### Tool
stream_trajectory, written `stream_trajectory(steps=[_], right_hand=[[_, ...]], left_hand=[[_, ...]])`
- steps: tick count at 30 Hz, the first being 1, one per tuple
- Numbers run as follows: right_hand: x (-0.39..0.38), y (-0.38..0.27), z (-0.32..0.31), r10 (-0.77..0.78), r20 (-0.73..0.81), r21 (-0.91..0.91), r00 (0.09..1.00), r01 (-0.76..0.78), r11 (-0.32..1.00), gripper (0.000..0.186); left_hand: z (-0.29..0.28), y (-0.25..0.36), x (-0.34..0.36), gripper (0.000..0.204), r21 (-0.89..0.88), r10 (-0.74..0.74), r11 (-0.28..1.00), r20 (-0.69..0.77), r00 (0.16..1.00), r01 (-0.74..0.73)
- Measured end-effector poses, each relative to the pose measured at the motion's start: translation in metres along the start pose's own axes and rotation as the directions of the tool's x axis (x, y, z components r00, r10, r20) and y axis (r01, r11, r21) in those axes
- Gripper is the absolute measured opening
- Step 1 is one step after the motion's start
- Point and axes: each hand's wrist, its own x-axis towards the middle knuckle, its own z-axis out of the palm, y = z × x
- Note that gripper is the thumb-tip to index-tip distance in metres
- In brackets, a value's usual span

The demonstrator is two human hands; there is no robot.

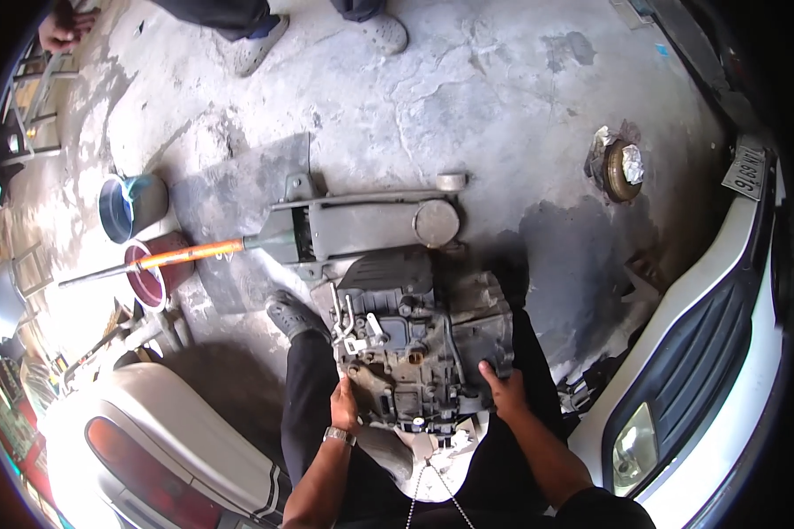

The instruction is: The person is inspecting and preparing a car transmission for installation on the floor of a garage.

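Note:
A large grey metal gearbox (415, 348) with pipes, bolts and housings sits low between my legs, at the bottom centre. My left hand (344, 406) grips its lower left side, fingers curled against the casing. My right hand (505, 388) grips its right side, thumb on the housing. Just beyond the gearbox lies a trolley jack (370, 227) with a round pad and a long orange handle (185, 254) reaching to the left. What the gearbox rests on underneath is mostly hidden.
Two buckets, blue (119, 207) and red (146, 282), stand left. Car bodywork flanks me: a white rear corner (172, 410) and a white bumper (670, 326). A round metal item (622, 181) lies right. Another person's legs (353, 9) and hand (62, 28) are at the top.

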Motion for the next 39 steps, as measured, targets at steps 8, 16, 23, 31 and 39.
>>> stream_trajectory(steps=[8, 16, 23, 31, 39], right_hand=[[-0.024, -0.055, -0.013, 0.047, 0.012, 0.125, 0.999, -0.048, 0.991, 0.029], [-0.027, -0.076, -0.028, 0.002, -0.010, 0.290, 1.000, 0.001, 0.957, 0.031], [-0.015, -0.101, -0.025, -0.067, -0.114, 0.369, 0.991, 0.105, 0.923, 0.034], [0.012, -0.111, -0.018, -0.043, -0.071, 0.333, 0.997, 0.064, 0.941, 0.035], [0.045, -0.103, -0.002, -0.055, -0.047, 0.163, 0.997, 0.062, 0.985, 0.034]], left_hand=[[-0.004, 0.027, -0.019, 0.055, 0.086, 0.059, 0.994, 0.055, 0.997, -0.063], [0.018, 0.085, -0.050, 0.058, 0.184, 0.156, 0.966, 0.144, 0.977, -0.182], [0.044, 0.133, -0.043, 0.061, 0.183, 0.201, 0.952, 0.227, 0.953, -0.244], [0.059, 0.146, -0.012, 0.062, 0.184, 0.218, 0.947, 0.229, 0.949, -0.262], [0.059, 0.127, 0.037, 0.063, 0.142, 0.155, 0.968, 0.320, 0.935, -0.209]])
